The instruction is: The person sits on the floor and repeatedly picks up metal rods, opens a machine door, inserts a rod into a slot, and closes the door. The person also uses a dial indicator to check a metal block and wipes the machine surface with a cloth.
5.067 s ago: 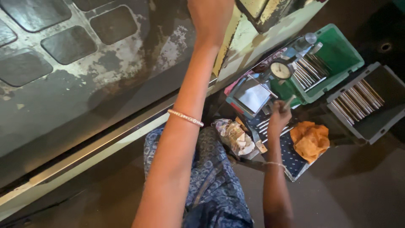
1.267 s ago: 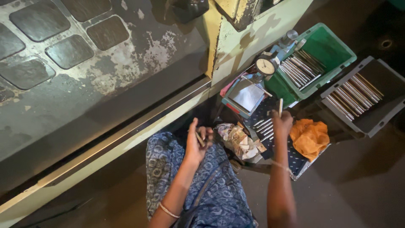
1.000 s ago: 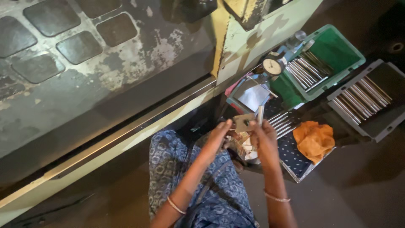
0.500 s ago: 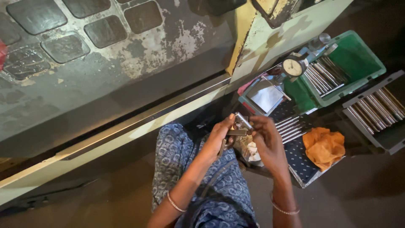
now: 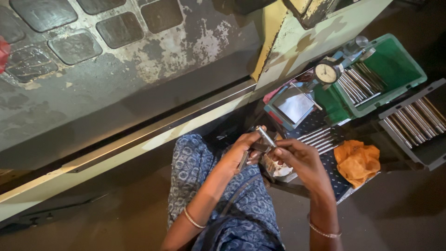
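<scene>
I held a short, slim silvery metal rod (image 5: 266, 137) in my right hand (image 5: 301, 160), its grip clenched on the rod's lower end so the rod stood tilted up and to the left, above my lap. My left hand (image 5: 241, 153) was closed around a small dark metal gauge tool (image 5: 251, 151), and the rod's upper end lay against that tool, the two hands nearly touching. Just under my right hand sat a crumpled pale cloth (image 5: 278, 168) on the dark dotted surface (image 5: 337, 179). Beside it lay a row of loose silvery rods (image 5: 318, 137), and farther right a bunched orange rag (image 5: 357, 160). Beyond those stood a green plastic tray (image 5: 399, 65) holding more rods, with a round dial gauge (image 5: 326, 73) at its near corner, and a grey tray (image 5: 420, 125) of rods well to the right. My blue patterned clothing (image 5: 204, 186) covered my knees.
</scene>
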Motion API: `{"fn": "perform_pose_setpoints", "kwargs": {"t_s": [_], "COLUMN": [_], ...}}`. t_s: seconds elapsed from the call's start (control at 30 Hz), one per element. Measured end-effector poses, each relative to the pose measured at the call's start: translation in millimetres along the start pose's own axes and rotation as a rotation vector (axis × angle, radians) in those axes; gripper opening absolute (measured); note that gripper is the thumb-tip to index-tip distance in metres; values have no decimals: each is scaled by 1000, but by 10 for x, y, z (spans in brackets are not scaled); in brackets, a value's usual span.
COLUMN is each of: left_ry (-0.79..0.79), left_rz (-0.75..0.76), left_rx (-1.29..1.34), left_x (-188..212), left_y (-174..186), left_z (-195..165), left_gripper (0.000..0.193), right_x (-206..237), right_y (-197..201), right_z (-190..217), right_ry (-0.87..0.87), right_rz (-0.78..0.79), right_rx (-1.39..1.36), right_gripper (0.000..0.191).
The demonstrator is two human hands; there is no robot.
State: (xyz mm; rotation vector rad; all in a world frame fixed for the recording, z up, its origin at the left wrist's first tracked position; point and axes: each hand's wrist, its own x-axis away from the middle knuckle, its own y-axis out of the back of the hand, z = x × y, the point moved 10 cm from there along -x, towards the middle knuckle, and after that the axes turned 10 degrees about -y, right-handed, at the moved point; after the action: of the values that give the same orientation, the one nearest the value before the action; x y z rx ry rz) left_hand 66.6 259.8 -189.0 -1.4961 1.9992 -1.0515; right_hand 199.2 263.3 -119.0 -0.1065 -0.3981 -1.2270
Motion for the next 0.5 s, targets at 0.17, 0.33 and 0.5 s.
{"fn": "perform_pose_setpoints", "kwargs": {"t_s": [0.17,0.33,0.5], "left_ry": [-35,-57,-185], "left_rz": [17,-36,-161], "left_rx": [-48,-196,-303], "left_x": [-42,-45,-136], "left_y": [-1,91,127], "left_z": [-72,-78,-144], "left_gripper": [34,39,32], "right_x": [-54,-66,-46], "right_y": [-61,-146,-217], "right_z": [-134,-148,-46], "right_ry": [-3,77,149], "right_rz": [57,68,1], "right_rx": [-82,-32,-148], "right_gripper": [28,28,25]}}
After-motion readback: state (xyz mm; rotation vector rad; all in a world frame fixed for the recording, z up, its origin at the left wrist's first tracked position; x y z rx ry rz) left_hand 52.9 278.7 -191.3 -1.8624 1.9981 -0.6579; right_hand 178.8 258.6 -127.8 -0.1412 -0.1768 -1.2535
